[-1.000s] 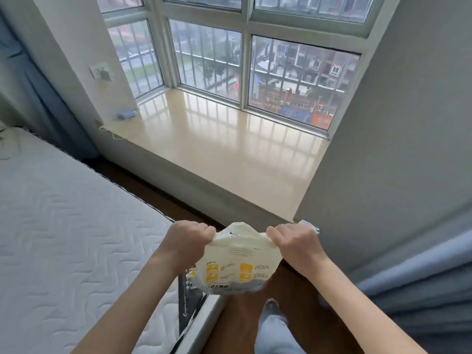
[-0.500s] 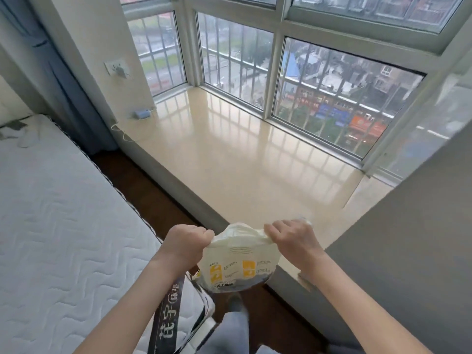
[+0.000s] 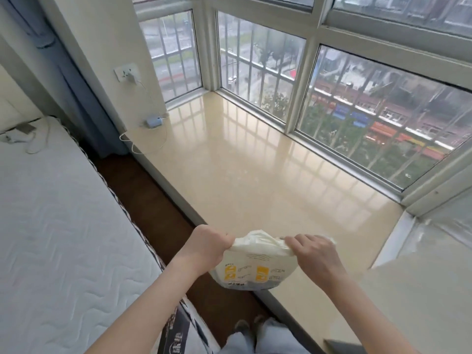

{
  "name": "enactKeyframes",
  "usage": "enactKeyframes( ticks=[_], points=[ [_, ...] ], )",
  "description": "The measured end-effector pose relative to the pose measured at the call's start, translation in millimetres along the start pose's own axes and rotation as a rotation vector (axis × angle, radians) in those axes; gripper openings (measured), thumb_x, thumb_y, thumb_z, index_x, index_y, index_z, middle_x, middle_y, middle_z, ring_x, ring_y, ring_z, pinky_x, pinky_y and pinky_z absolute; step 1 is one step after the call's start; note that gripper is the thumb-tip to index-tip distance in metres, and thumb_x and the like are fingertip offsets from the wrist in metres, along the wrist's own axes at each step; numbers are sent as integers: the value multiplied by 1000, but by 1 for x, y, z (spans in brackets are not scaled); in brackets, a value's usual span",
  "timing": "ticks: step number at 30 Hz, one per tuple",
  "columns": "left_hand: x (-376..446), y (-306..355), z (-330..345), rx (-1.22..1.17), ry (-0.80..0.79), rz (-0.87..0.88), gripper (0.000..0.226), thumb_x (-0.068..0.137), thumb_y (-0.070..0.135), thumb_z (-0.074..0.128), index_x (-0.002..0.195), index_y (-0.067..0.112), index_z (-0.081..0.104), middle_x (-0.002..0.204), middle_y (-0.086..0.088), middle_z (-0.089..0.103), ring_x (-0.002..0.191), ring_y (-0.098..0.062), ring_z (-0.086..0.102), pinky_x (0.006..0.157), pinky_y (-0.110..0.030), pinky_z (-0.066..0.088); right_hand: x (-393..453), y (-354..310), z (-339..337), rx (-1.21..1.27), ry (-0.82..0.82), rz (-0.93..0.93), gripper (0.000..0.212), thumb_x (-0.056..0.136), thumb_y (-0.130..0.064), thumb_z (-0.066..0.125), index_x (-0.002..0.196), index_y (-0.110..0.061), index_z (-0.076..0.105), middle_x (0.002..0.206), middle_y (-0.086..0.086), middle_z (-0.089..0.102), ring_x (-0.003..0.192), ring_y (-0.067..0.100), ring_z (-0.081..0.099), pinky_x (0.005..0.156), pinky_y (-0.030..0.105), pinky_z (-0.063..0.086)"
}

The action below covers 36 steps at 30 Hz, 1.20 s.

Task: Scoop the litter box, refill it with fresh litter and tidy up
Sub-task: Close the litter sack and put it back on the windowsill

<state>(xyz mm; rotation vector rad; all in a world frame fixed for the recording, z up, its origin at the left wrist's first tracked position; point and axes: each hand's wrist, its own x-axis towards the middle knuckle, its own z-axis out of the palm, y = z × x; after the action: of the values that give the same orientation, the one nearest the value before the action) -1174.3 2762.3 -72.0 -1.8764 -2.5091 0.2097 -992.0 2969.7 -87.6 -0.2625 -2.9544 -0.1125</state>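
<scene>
Cream plastic bag point(image 3: 251, 267) — yellow labels, top bunched; both hands gripping

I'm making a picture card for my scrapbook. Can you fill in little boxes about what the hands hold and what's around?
held thing: cream plastic bag with yellow squares printed on it
left hand: grips the bag's top left edge
right hand: grips the bag's top right edge
bag position: in the air, over the window ledge's near edge
window ledge: shiny beige
on the ledge: small blue device with a white cable
left side: white mattress
litter box: not in view
</scene>
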Motion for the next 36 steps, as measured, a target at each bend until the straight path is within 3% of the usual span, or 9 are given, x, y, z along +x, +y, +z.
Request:
enactKeyframes(
  ticks=[6,14,18,22,26,28,33,34,36],
  points=[
    [33,-44,-5,-13,73,-46,56,28,-1,72,52,20,26,45,8,9,33,-15,20,41,-16,14,78,18,13,13,-76,-57,41,34,4,78,66,-16,62,50,-3,49,40,22,50,41,24,32],
    [65,-148,22,-70,-4,-62,61,33,3,78,54,19,24,38,6,27,36,-12,18,42,-16,13,201,4,42,9,-176,-115,38,35,2,74,66,-15,60,49,-3,48,40,22,51,41,23,28],
    [81,-218,50,-64,-40,-26,52,35,2,72,53,21,27,44,8,12,37,-13,17,43,-17,13,266,-21,58,27,-99,-148,22,51,-3,54,66,-15,63,47,-2,47,39,22,51,44,20,21],
    [93,-276,52,-11,-244,11,25,73,-8,48,77,16,43,65,0,44,59,-19,42,54,-30,31,314,-46,83,72,-51,-135,33,63,-12,34,67,-14,67,49,-2,50,40,22,54,38,20,28],
    [110,-336,54,-18,-320,3,23,73,-5,55,76,16,48,71,0,61,57,-18,45,53,-29,31,356,-69,104,137,-74,-60,32,62,-10,33,65,-13,64,49,-1,50,39,23,52,36,22,31],
    [121,-365,51,43,-308,4,23,65,-4,59,73,17,56,64,3,61,51,-17,52,49,-26,27,382,-76,113,151,-63,-49,30,62,-10,33,63,-14,63,48,-1,50,38,23,51,34,23,31],
    [146,-420,60,11,-421,-14,21,83,-1,47,91,16,57,86,0,64,80,-22,62,61,-30,34,442,-85,123,153,-169,-5,23,66,-10,44,60,-16,66,44,-3,50,35,20,51,34,19,28],
    [150,-431,64,40,-449,3,15,79,4,55,84,18,58,80,2,64,74,-20,63,57,-28,33,454,-86,125,140,-203,-3,12,60,-8,57,59,-16,66,44,-3,50,35,20,50,35,18,26],
    [160,-456,77,43,-417,39,26,56,12,76,60,24,53,55,7,56,48,-13,56,46,-22,25,479,-88,136,136,-275,-15,33,33,-2,79,59,-18,66,43,-4,49,34,19,49,38,17,21]
  ],
)
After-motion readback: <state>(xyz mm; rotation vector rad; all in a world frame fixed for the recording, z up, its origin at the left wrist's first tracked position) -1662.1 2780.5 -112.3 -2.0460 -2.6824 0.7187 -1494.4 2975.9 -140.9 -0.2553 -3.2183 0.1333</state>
